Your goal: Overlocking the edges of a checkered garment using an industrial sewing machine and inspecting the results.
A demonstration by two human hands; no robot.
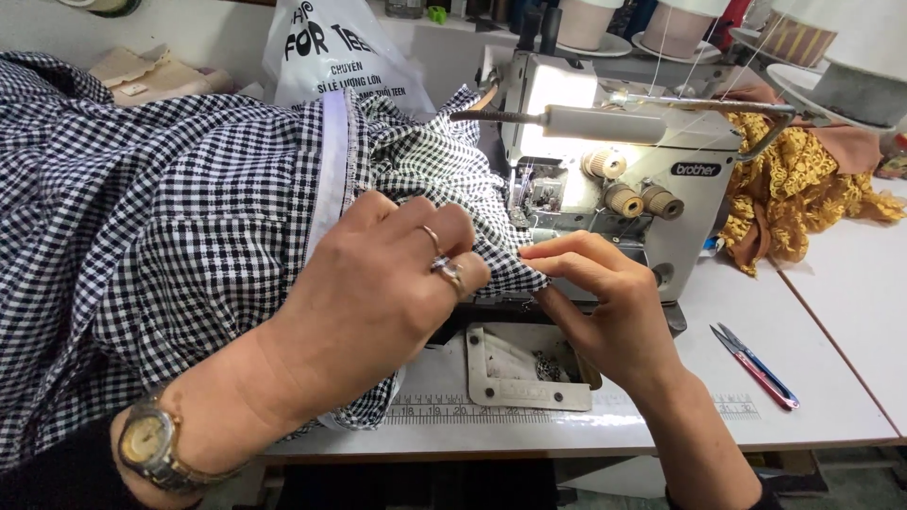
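Checked black-and-white fabric (170, 217) is pinched at its edge between thumb and fingers of the right hand (605, 307), fingertips closed on the cloth just in front of the presser foot area of the overlock sewing machine (614, 179). The left hand (378, 293) is laid over the bunched cloth, fingers curled and pressed down on it, rings (446, 269) on two fingers, wristwatch (146, 444) on the wrist

Fabric position: bulk is piled to the left across the table (831, 283) and lap, a white inner seam strip (331, 170) is seen running up toward the machine, the held corner is at the needle plate

Progress, as judged: a finished stitched edge is visible along the white strip; the corner in hand appears to be only being lined up at the foot, so that run is judged not yet sewn. Whether the foot is down cannot be told

Edges and room: machine body is close behind the right fingertips, little clearance there. A metal cover plate (524, 373) and a printed ruler strip (567, 408) lie below the hands. Thread snips (756, 366) lie well apart to the right on bare table. Yellow lace cloth (803, 189) is heaped beside the machine, thread cones (680, 24) behind, a white plastic bag (331, 52) at the back left
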